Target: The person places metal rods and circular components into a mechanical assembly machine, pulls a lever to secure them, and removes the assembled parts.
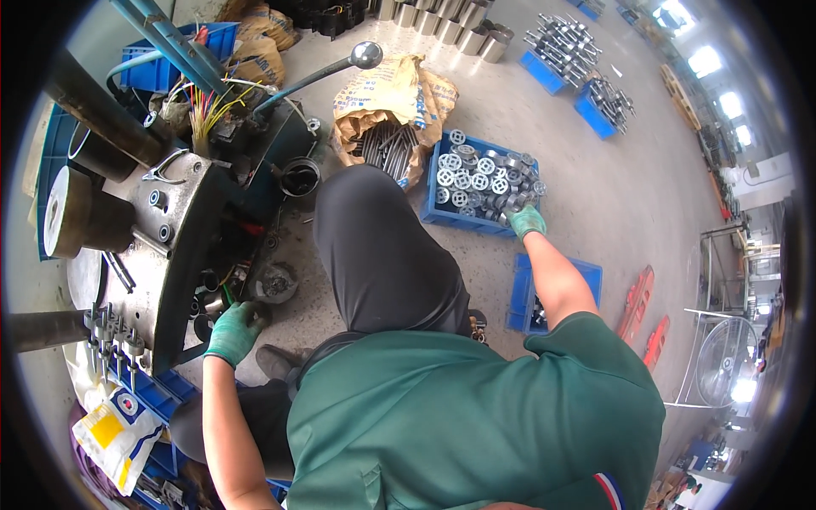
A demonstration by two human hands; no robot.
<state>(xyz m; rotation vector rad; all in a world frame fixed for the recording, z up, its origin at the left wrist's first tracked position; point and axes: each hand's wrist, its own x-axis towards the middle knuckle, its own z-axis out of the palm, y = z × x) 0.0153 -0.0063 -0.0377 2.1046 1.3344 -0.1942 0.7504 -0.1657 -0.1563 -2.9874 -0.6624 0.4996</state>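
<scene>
My right hand (528, 223), in a green glove, reaches to the near right corner of a blue bin (476, 223). Its fingers curl down onto the spoked round metal parts (480, 182) heaped there, closed on one at the edge; the fingertips are partly hidden. My left hand (235, 332), also gloved in green, is low beside the machine's metal table (183, 200). Its fingers bend round a dark, rounded thing (258, 315) that I cannot make out. Upright metal shafts (116, 336) stand at the table's near left corner.
A torn paper sack (374, 93) of metal rods stands beyond my knee. A second blue bin (521, 293) sits under my right arm. A ball-ended lever (365, 55) juts from the machine. Farther off are bins of shafts (565, 51), red metal pieces (637, 302) and a fan (725, 363).
</scene>
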